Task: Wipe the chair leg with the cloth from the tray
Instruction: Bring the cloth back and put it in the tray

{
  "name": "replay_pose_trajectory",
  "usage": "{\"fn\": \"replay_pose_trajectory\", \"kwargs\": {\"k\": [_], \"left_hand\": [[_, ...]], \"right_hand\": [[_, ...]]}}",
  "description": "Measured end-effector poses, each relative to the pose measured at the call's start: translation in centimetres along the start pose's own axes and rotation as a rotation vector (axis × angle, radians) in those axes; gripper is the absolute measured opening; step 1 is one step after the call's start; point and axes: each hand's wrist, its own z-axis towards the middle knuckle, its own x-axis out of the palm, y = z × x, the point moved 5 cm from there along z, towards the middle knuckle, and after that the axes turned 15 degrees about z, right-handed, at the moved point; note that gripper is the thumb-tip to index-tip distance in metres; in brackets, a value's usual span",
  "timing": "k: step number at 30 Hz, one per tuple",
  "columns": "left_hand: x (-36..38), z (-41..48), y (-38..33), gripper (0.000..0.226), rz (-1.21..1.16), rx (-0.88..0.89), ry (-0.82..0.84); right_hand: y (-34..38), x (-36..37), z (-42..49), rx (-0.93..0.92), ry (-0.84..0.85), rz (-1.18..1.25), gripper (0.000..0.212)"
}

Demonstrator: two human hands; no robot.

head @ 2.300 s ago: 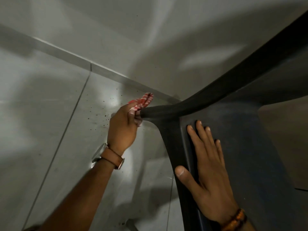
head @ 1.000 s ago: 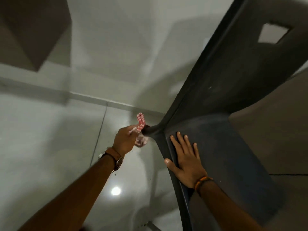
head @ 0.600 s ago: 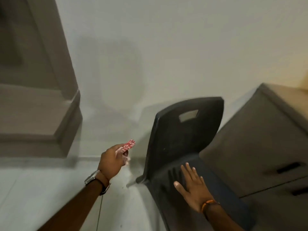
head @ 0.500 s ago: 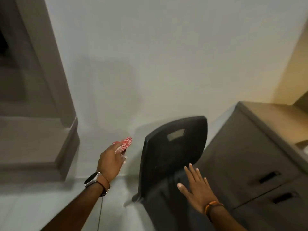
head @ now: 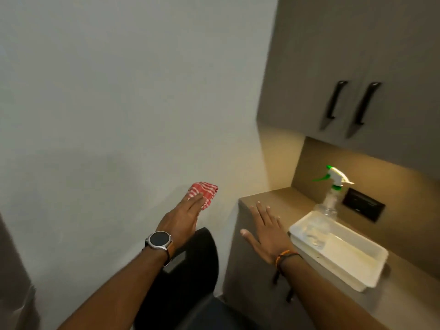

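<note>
**Cloth held up beside the counter**

Pale wall fills the background. Against it, the red-striped cloth sits folded in the left hand, fingers closed over it, above the dark chair. Beside it, the right hand hovers spread flat, gripping nothing, near the white tray and spray bottle on the counter.

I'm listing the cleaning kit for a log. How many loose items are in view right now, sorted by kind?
Cloth, red and white, held in the left hand: 1
Spray bottle, green trigger, standing in the tray: 1
Tray, white, on the counter: 1
Chair, dark, below the hands: 1
Total: 4
</note>
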Motion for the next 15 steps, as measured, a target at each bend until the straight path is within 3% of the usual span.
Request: {"fn": "replay_pose_trajectory", "kwargs": {"k": [8, 15], "left_hand": [[2.0, 6.1, -18.3, 0.071, -0.063, 0.258, 0.041], [5.8, 7.7, -33.2, 0.077, -0.167, 0.461, 0.075]], "right_hand": [[-14.1, -11.0, -8.2, 0.274, -0.137, -0.038, 0.085], [-27.3, -9.9, -19.0, 0.589, -0.137, 0.011, 0.090]]}}
